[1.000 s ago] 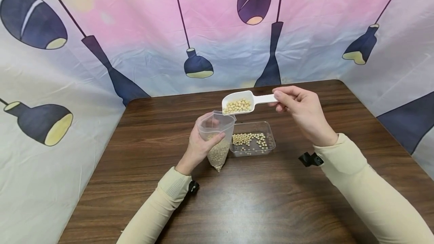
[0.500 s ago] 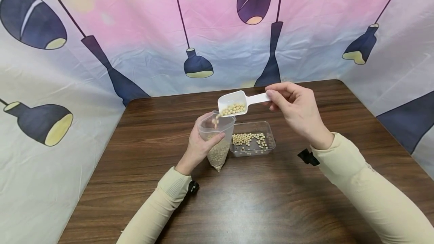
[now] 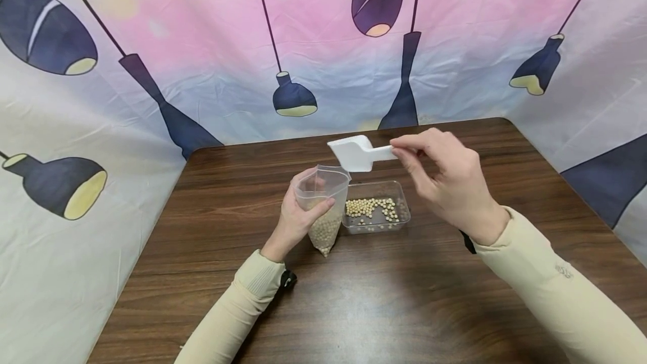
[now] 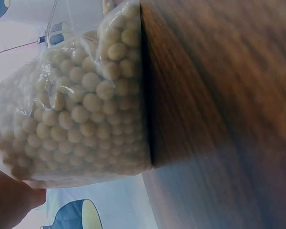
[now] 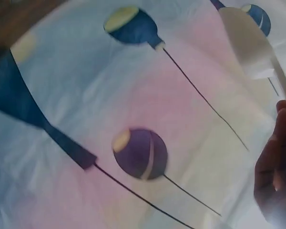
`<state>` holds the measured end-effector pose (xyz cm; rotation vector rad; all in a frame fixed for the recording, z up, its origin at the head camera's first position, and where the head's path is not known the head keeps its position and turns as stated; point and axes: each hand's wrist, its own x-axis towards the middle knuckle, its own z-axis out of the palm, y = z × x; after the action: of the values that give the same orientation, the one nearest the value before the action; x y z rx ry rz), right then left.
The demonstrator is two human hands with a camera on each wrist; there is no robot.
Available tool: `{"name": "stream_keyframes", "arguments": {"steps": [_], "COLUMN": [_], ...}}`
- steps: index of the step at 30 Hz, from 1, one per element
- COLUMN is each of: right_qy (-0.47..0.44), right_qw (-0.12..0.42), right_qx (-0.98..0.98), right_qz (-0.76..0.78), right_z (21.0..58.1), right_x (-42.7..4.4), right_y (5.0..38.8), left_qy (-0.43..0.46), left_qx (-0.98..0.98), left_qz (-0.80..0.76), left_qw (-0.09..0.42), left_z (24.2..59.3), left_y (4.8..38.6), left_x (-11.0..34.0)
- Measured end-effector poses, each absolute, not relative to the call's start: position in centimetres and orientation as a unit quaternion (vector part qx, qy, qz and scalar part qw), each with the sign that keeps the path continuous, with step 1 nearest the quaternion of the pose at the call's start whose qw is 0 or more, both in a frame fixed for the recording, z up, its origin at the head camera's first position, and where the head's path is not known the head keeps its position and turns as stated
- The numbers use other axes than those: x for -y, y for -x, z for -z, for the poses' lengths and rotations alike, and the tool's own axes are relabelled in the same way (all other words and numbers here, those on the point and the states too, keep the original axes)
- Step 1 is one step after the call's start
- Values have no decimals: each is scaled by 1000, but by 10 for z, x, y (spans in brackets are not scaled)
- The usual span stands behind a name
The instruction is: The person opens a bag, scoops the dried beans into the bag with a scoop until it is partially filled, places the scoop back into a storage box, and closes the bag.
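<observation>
In the head view my left hand (image 3: 299, 212) grips a clear plastic bag (image 3: 328, 183) by its upper part, thumb in front. Its mouth gapes upward, and pale round beans (image 4: 81, 112) fill the lower part in the left wrist view. The bag's bottom meets the tabletop. Above and slightly right of the mouth, a white scoop (image 3: 354, 155) is tipped over with its underside showing; no beans are visible on it. My right hand (image 3: 447, 178) pinches the scoop's handle between thumb and fingers. The right wrist view catches part of that scoop (image 5: 248, 45) and hand.
Right behind the bag stands a clear plastic tray (image 3: 401, 215) with a scattering of the same beans (image 3: 360, 206). The brown wooden table (image 3: 212, 240) ends at a cloth backdrop (image 3: 212, 72) printed with lamps.
Beans slid from the scoop into the bag. My right hand shifted left, then turned the scoop over, so its underside now shows. The left hand and bag stayed in place.
</observation>
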<state>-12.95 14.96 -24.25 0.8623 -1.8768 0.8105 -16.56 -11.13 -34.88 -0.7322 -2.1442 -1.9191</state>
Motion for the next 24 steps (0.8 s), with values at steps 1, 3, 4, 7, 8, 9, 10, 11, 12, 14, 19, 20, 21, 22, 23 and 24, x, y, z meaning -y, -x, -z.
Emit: {"name": "stream_keyframes", "arguments": {"steps": [1,3,4,7,8,9,10,11,12,14,19,20,21,22,23,24], "right_qy": [-338,-302,-279,-219,-202,-189,-181,-176,-174,-171,-158,-149,-138,-126,-113,-99], "right_qw": [453,439,418,328,299,278,261,250,245,237,227,218,208,194,179,163], "right_qx": [764,798,822,891,908,918,926,930,933,936,937,937,937,937,936,934], "right_qz": [-312,-282,-268,-225,-214,-208,-204,-202,-200,-198,-215,-228,-244,-263,-283,-303], "right_z": [240,239,240,256,264,272,281,289,297,308,323,324,325,326,327,329], "right_x": [-150,-152,-154,-159,-160,-160,-161,-161,-161,-162,-165,-166,-167,-169,-170,-171], "right_y": [127,125,126,134,138,143,147,151,154,159,170,172,175,177,179,181], "left_qy": [250,254,255,252,251,251,250,250,251,254,256,256,256,256,257,257], "left_qx": [715,713,714,714,714,713,712,711,710,710,711,712,713,713,714,714], "left_qz": [647,647,646,647,647,648,649,651,651,650,647,647,646,645,644,644], "left_qw": [88,90,91,93,93,93,93,92,92,92,96,97,97,97,98,98], "left_z": [349,349,349,349,349,350,350,351,351,352,352,352,352,351,351,351], "left_y": [166,166,166,166,166,166,165,165,165,165,165,165,165,165,165,165], "left_x": [111,111,111,110,110,110,110,110,110,110,111,111,111,111,111,112]}}
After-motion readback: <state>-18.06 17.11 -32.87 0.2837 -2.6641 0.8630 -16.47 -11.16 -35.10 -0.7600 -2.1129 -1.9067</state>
